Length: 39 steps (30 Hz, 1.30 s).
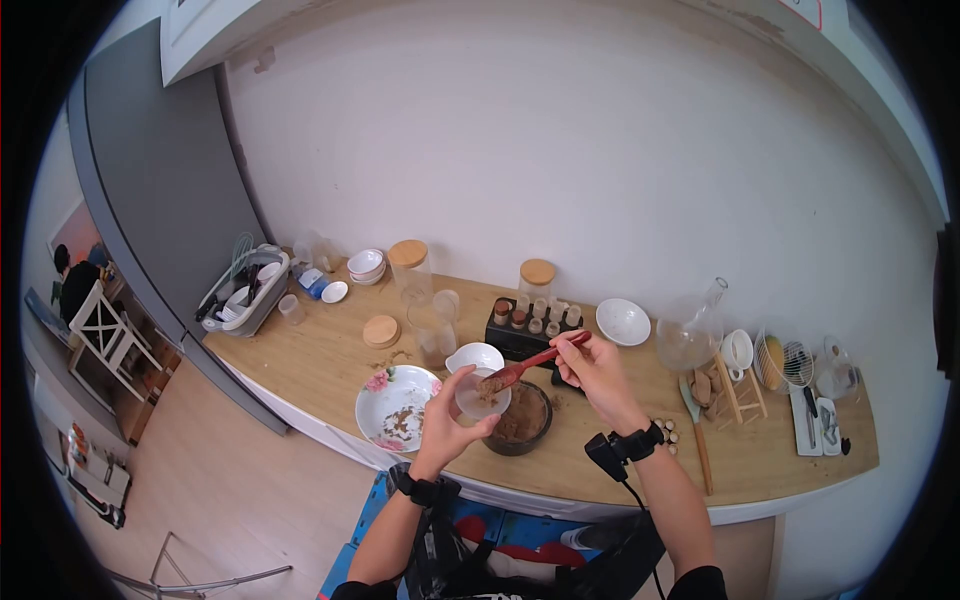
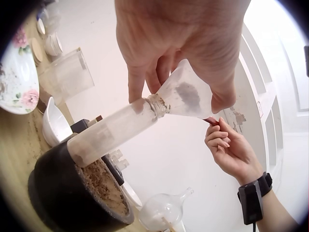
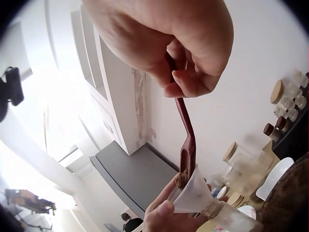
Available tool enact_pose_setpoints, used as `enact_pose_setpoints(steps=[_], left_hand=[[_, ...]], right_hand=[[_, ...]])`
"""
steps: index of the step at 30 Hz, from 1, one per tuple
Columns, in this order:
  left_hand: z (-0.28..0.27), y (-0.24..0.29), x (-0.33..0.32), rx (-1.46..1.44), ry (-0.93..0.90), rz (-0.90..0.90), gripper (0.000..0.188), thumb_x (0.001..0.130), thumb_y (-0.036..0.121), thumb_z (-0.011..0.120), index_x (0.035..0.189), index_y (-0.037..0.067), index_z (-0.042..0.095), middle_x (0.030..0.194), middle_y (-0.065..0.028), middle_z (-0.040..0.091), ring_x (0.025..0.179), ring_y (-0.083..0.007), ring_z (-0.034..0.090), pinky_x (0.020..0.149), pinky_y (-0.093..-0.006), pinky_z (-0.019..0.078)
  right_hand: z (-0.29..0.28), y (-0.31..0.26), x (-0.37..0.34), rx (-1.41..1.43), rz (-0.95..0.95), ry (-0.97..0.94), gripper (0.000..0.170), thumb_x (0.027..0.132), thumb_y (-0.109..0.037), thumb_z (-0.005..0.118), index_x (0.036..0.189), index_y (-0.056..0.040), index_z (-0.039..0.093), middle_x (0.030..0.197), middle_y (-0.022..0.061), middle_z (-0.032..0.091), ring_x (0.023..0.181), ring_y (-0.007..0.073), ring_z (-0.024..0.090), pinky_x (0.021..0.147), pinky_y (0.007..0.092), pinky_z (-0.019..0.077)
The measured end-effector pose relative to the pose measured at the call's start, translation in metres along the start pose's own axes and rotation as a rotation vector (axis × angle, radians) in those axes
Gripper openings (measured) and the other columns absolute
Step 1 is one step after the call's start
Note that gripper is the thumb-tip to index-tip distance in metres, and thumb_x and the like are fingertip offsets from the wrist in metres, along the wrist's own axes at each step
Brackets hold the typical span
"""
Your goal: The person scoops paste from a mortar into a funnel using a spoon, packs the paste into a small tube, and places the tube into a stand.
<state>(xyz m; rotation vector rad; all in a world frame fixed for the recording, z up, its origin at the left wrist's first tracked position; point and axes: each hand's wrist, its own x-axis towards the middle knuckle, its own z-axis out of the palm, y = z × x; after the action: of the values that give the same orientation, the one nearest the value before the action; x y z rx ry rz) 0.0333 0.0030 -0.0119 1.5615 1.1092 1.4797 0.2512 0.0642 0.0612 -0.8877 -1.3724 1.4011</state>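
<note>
Your left hand (image 1: pixel 448 425), fingers curled, grips the funnel (image 2: pixel 187 96); its spout sits in the tube (image 2: pixel 116 131), near the bowl (image 2: pixel 55 188) on the table (image 1: pixel 600 475); your right hand (image 1: pixel 600 372), fingers bent, pinches the spoon (image 3: pixel 186 121), its powder (image 3: pixel 182 179) at the funnel's mouth

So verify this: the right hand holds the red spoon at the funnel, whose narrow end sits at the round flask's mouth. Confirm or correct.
No: the funnel has its narrow end at the mouth of the clear tube, not the round flask, as the left wrist view shows. The right hand does hold the red spoon at the funnel.
</note>
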Motion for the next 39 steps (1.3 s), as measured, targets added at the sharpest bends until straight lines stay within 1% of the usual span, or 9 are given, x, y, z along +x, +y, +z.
enact_pose_setpoints(steps=[11,23,27,30,32,33,35,37,39], left_hand=[[0.001,-0.008,0.001,0.014,0.015,0.052,0.073,0.067,0.014,0.078,0.129,0.001,0.042,0.113,-0.0170,0.059,0.104,-0.0210,0.058,0.092,-0.0353,0.0474],[0.001,-0.008,0.002,0.031,0.009,0.047,0.073,0.067,0.013,0.078,0.129,0.001,0.042,0.112,-0.0163,0.059,0.104,-0.0214,0.059,0.092,-0.0353,0.0470],[0.002,-0.004,0.001,-0.003,-0.012,0.000,0.075,0.067,0.012,0.078,0.130,-0.001,0.040,0.114,-0.0137,0.057,0.107,-0.0198,0.055,0.094,-0.0328,0.0427],[0.001,-0.004,0.001,-0.007,-0.008,-0.001,0.075,0.067,0.011,0.078,0.131,-0.001,0.040,0.114,-0.0127,0.057,0.106,-0.0190,0.055,0.093,-0.0323,0.0433],[0.001,-0.005,0.000,-0.006,-0.005,-0.002,0.075,0.067,0.010,0.078,0.131,-0.001,0.040,0.113,-0.0121,0.057,0.106,-0.0186,0.055,0.093,-0.0321,0.0436],[0.001,-0.006,0.001,0.003,-0.007,0.004,0.075,0.067,0.010,0.077,0.131,-0.001,0.040,0.112,-0.0116,0.057,0.105,-0.0184,0.055,0.093,-0.0320,0.0438],[0.001,-0.009,0.001,0.009,-0.010,0.008,0.075,0.067,0.009,0.077,0.131,-0.001,0.040,0.111,-0.0110,0.057,0.105,-0.0182,0.055,0.093,-0.0319,0.0440],[0.001,-0.011,0.001,0.016,0.010,0.044,0.072,0.067,0.011,0.078,0.130,0.001,0.042,0.109,-0.0140,0.059,0.103,-0.0195,0.058,0.092,-0.0347,0.0477],[0.001,-0.008,0.001,0.002,-0.003,0.017,0.073,0.068,0.009,0.077,0.130,0.000,0.041,0.110,-0.0123,0.058,0.104,-0.0186,0.056,0.092,-0.0333,0.0459]], right_hand=[[0.003,-0.003,-0.004,-0.023,-0.052,-0.035,0.018,0.093,-0.018,0.055,0.100,-0.0017,0.059,0.075,-0.0009,0.053,0.063,0.0055,0.048,0.053,0.0182,0.0364],[0.016,-0.005,-0.011,-0.181,-0.195,-0.136,0.015,0.090,-0.011,0.058,0.100,0.0002,0.059,0.085,0.0017,0.059,0.066,0.0065,0.052,0.060,0.0209,0.0433],[0.019,-0.007,-0.015,-0.268,-0.211,-0.153,0.014,0.090,-0.010,0.057,0.100,0.0006,0.059,0.085,0.0018,0.059,0.066,0.0068,0.052,0.061,0.0212,0.0438],[0.016,-0.009,-0.018,-0.257,-0.260,-0.096,0.012,0.090,-0.009,0.057,0.098,-0.0003,0.060,0.081,0.0010,0.059,0.065,0.0060,0.051,0.059,0.0204,0.0428],[0.006,-0.012,-0.022,-0.111,-0.316,0.091,0.012,0.090,-0.010,0.058,0.097,-0.0007,0.060,0.076,0.0007,0.058,0.062,0.0049,0.050,0.056,0.0192,0.0412],[0.001,-0.011,-0.024,-0.111,-0.312,0.092,0.012,0.090,-0.010,0.058,0.097,-0.0007,0.060,0.076,0.0007,0.058,0.062,0.0049,0.050,0.056,0.0192,0.0412],[-0.009,-0.008,-0.030,-0.122,-0.304,0.332,0.012,0.090,-0.012,0.058,0.096,-0.0007,0.060,0.073,-0.0001,0.056,0.058,0.0041,0.049,0.053,0.0183,0.0396],[-0.016,0.006,-0.036,-0.127,-0.279,0.379,0.014,0.090,-0.013,0.060,0.093,0.0005,0.060,0.072,0.0000,0.057,0.055,0.0044,0.049,0.050,0.0185,0.0393],[-0.022,0.033,-0.044,-0.186,-0.151,0.405,0.014,0.089,-0.013,0.061,0.090,0.0009,0.060,0.069,-0.0001,0.058,0.054,0.0046,0.051,0.049,0.0191,0.0391]])
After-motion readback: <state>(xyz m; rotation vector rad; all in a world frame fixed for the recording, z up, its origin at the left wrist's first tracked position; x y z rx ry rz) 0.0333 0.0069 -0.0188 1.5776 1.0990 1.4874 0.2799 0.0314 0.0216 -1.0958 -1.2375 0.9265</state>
